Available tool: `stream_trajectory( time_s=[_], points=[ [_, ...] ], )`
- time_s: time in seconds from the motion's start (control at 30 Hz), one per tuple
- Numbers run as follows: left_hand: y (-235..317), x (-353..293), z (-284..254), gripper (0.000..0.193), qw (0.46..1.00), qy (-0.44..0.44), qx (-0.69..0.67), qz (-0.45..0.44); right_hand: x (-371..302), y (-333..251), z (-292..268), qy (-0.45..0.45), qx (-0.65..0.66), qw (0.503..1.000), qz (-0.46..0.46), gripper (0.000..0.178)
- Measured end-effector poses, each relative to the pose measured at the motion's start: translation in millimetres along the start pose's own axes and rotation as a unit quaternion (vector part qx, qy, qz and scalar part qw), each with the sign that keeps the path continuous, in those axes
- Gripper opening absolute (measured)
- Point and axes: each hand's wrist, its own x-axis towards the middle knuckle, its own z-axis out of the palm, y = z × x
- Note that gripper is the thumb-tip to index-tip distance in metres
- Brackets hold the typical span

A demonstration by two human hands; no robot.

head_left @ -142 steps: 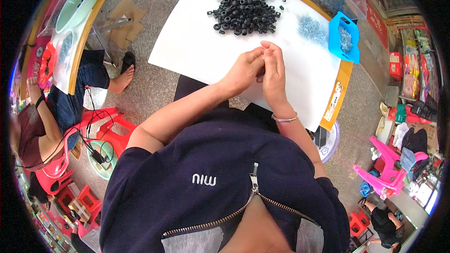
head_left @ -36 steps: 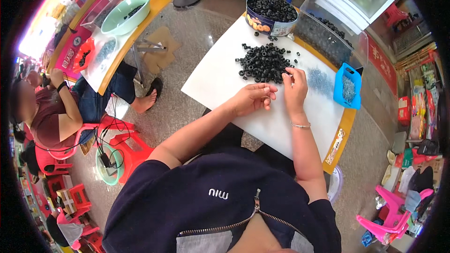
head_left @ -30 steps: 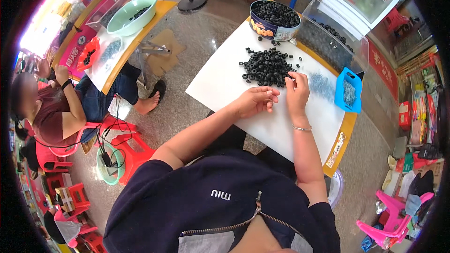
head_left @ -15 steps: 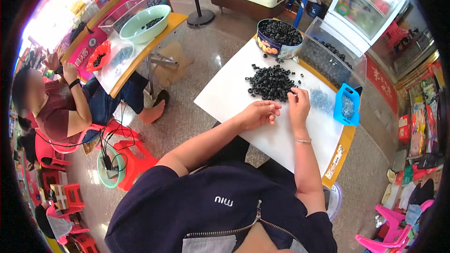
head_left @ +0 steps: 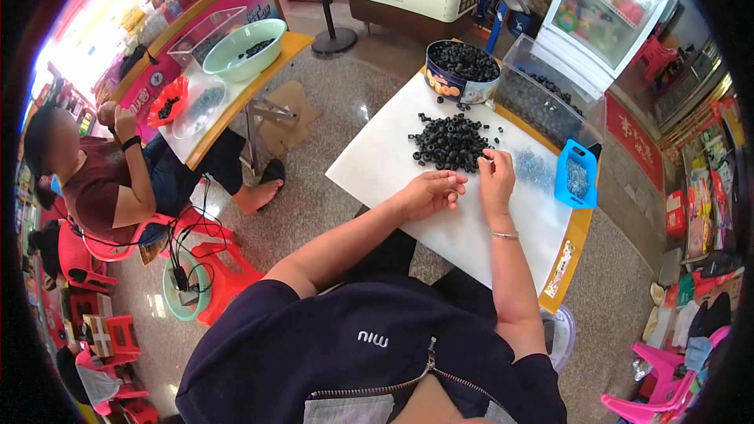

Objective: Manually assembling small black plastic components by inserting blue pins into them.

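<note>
My left hand [head_left: 430, 191] rests curled on the white tabletop [head_left: 377, 177], just short of a pile of small black rings [head_left: 451, 142]; what it holds is hidden. My right hand [head_left: 496, 178] lies beside it, thumb and forefinger pinched on a black ring at the pile's near right edge. A scatter of tiny silvery parts [head_left: 536, 169] lies to the right of that hand. Further right is a blue scoop tray [head_left: 577, 175]. A round tin [head_left: 463, 71] full of black rings stands at the table's far end.
A clear plastic box [head_left: 550, 102] of dark parts sits at the far right of the table. At left another person [head_left: 94, 177] sits at a yellow-edged table [head_left: 236, 98] with a green bowl [head_left: 243, 47] and a red tray [head_left: 167, 102]. Red stools [head_left: 224, 275] stand on the floor.
The view has tilted up, so the table sits farther off and more of the room shows. Both hands have moved from the table's near part up to the ring pile's edge.
</note>
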Motion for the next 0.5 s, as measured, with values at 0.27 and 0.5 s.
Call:
stream_trajectory(
  time_s=[0.27, 0.5],
  points=[
    [-0.6, -0.5, -1.6, 0.025, 1.0, -0.002, 0.001, 0.003, -0.8, 2.2, 0.9, 0.002, -0.006, 1.0, -0.006, 0.014],
    [-1.4, -0.7, -1.3, 0.025, 1.0, -0.004, 0.01, 0.005, -0.7, 2.5, 0.5, 0.003, -0.007, 1.0, -0.014, 0.014]
  ],
)
